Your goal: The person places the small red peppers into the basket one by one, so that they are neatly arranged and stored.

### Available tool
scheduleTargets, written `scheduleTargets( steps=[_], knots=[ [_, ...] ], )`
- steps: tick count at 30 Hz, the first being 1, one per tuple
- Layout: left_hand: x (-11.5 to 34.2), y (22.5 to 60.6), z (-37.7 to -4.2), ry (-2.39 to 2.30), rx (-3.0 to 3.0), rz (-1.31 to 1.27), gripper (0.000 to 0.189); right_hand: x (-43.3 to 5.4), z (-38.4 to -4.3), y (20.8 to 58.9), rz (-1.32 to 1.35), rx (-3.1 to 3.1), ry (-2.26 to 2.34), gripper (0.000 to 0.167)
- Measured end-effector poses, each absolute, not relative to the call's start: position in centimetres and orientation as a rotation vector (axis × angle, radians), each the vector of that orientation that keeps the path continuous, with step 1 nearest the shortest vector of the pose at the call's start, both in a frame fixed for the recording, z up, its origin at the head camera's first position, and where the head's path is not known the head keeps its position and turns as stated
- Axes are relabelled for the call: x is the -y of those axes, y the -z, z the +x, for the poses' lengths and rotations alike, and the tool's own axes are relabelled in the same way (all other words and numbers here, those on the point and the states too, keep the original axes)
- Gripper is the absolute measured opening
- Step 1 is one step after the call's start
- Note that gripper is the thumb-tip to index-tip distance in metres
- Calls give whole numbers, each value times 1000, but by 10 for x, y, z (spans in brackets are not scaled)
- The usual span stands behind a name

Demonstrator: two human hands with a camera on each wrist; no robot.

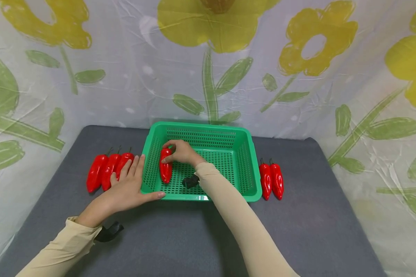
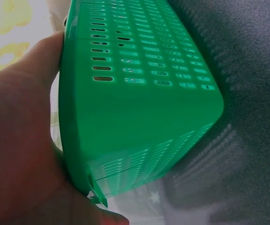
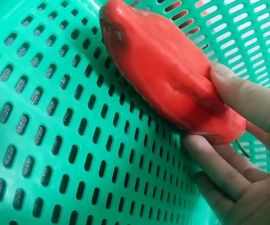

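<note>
A long red pepper (image 1: 165, 166) is held inside the green plastic basket (image 1: 251, 169), near its left wall. My right hand (image 1: 183, 152) grips it between thumb and fingers. In the right wrist view the pepper (image 3: 163, 70) slants over the slotted floor, its stem end by the fingers. My left hand (image 1: 128, 190) lies spread against the basket's near left corner, thumb along the front rim and straight fingers along the left side. Up close in the left wrist view, that thumb (image 2: 46, 56) rests at the rim, beside the basket's corner (image 2: 120, 112).
Left of the basket lie three red peppers (image 1: 97, 173), partly behind the left hand. Two more peppers (image 1: 276, 181) lie against its right side. Everything stands on a grey table (image 1: 319, 231), with a flower-printed curtain (image 1: 124, 84) behind and at both sides.
</note>
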State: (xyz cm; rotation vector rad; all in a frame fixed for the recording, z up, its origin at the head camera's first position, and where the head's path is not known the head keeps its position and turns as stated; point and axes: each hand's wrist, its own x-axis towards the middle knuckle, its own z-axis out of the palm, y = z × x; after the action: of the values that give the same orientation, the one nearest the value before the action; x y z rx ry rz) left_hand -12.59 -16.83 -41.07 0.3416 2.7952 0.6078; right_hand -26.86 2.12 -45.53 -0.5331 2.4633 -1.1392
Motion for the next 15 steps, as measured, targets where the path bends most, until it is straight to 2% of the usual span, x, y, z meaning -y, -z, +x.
scheduleTargets(
  steps=[15],
  knots=[
    [168,410,-127,-615,-2788,346,133,-19,-271,458,-542,-2493,1091,49]
  ],
)
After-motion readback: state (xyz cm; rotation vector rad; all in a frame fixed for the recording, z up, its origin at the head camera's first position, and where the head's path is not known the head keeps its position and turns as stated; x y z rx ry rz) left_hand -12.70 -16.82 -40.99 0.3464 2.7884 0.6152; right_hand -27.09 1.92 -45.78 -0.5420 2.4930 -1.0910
